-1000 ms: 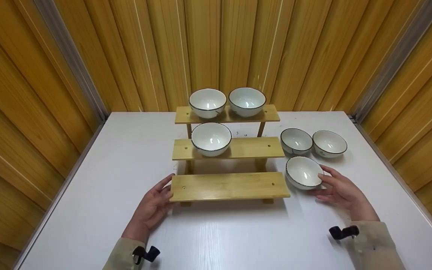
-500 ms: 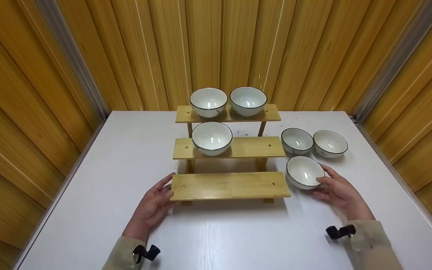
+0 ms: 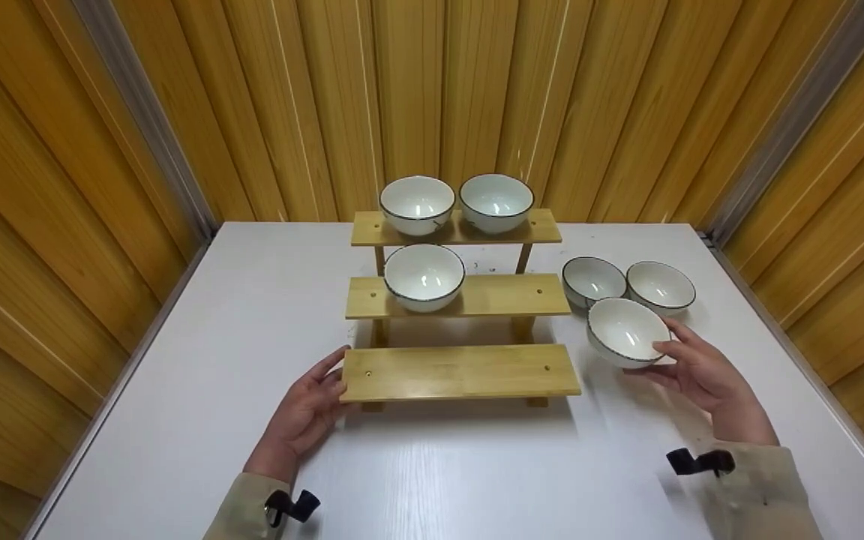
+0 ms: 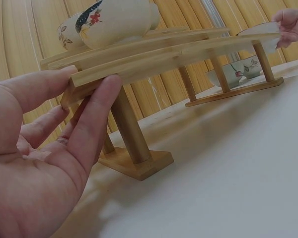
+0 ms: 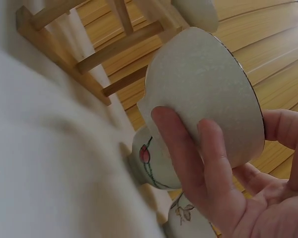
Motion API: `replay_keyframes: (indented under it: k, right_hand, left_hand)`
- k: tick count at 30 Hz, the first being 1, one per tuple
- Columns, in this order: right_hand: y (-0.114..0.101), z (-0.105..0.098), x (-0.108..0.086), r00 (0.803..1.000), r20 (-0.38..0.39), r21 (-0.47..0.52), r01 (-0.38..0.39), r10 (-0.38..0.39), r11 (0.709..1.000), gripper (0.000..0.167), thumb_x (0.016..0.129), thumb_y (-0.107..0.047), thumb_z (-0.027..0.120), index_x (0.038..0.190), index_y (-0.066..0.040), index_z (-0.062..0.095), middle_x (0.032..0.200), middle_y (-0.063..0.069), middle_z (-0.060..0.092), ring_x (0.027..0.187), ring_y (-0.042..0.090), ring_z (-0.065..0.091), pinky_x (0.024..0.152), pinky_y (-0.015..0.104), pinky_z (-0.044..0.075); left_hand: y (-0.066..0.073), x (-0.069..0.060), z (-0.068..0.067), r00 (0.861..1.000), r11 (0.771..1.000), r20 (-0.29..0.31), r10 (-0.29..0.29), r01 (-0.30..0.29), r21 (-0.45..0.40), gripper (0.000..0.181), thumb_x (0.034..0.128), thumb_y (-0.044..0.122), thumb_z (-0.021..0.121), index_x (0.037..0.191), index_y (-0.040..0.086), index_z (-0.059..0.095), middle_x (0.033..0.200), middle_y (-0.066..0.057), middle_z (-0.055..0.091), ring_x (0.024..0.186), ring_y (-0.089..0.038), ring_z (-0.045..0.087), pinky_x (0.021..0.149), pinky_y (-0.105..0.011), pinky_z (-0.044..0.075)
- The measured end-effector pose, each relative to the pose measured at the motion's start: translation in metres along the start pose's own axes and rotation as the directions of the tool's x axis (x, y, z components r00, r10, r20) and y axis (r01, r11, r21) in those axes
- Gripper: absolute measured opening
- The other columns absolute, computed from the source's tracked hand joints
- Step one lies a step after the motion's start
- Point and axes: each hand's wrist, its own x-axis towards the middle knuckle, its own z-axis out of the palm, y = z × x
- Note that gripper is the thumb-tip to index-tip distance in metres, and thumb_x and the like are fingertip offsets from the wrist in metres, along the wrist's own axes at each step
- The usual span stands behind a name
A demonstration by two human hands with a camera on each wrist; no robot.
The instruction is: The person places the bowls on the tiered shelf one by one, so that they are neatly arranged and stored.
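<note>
My right hand (image 3: 709, 379) grips a white bowl (image 3: 627, 330) with a dark rim, thumb at the rim and fingers under its side. In the right wrist view the bowl (image 5: 203, 94) is held above the table. My left hand (image 3: 308, 412) pinches the left end of the lowest board of a three-tier wooden display stand (image 3: 462, 373). The left wrist view shows fingers (image 4: 97, 116) under that board. Two bowls stand on the top tier, a left one (image 3: 417, 206) and a right one (image 3: 496, 204). Another bowl (image 3: 424, 277) sits on the middle tier, left of centre.
Two more bowls stand on the white table (image 3: 432, 480) right of the stand: one nearer it (image 3: 593, 281) and one farther right (image 3: 661, 286). Wood-patterned panels (image 3: 477, 90) enclose the back and both sides.
My right hand has lifted the bowl from the table and moved it slightly right and back, so it now overlaps the bowls behind it. The left hand stays on the stand.
</note>
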Motion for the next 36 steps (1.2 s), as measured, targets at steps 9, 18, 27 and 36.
replay_keyframes:
  k: [9, 18, 27, 36]
  right_hand:
    - [-0.026, 0.026, 0.001, 0.995, 0.074, 0.000, 0.064, -0.064, 0.998, 0.048, 0.109, -0.005, 0.039, 0.149, -0.032, 0.039, 0.126, 0.000, 0.061, 0.100, 0.031, 0.077, 0.093, 0.033, 0.060]
    - [-0.045, 0.062, 0.022, 0.997, 0.030, -0.046, 0.078, -0.077, 0.996, 0.044, 0.109, -0.010, 0.044, 0.150, -0.022, 0.035, 0.122, 0.000, 0.066, 0.095, 0.029, 0.078, 0.091, 0.033, 0.061]
    - [-0.057, 0.090, 0.040, 0.996, -0.002, -0.057, 0.088, -0.089, 0.994, 0.055, 0.108, -0.010, 0.046, 0.158, -0.016, 0.026, 0.128, 0.002, 0.057, 0.099, 0.024, 0.077, 0.091, 0.033, 0.061]
    - [-0.056, 0.117, 0.067, 0.997, 0.029, -0.065, 0.066, -0.065, 0.996, 0.050, 0.107, -0.010, 0.046, 0.154, -0.020, 0.034, 0.131, 0.003, 0.053, 0.096, 0.022, 0.077, 0.090, 0.033, 0.061]
  left_hand:
    - [0.000, 0.000, 0.000, 1.000, 1.000, 0.001, 0.002, -0.002, -0.004, 0.070, 0.1022, -0.004, 0.051, 0.164, 0.009, 0.022, 0.144, -0.006, 0.055, 0.122, -0.021, 0.064, 0.097, -0.036, 0.056]
    - [0.000, 0.000, 0.000, 1.000, 1.000, -0.005, -0.003, 0.003, 0.008, 0.071, 0.1018, -0.004, 0.052, 0.164, 0.010, 0.022, 0.145, -0.007, 0.052, 0.124, -0.021, 0.064, 0.099, -0.037, 0.056]
    - [0.000, 0.001, 0.000, 1.000, 1.000, -0.016, -0.011, 0.011, 0.008, 0.071, 0.1020, -0.003, 0.052, 0.164, 0.011, 0.022, 0.141, -0.006, 0.056, 0.119, -0.019, 0.065, 0.094, -0.034, 0.058]
    - [0.000, 0.000, 0.000, 1.000, 1.000, -0.007, -0.013, 0.013, 0.000, 0.070, 0.1021, -0.004, 0.051, 0.164, 0.011, 0.022, 0.145, -0.007, 0.053, 0.120, -0.021, 0.065, 0.096, -0.035, 0.057]
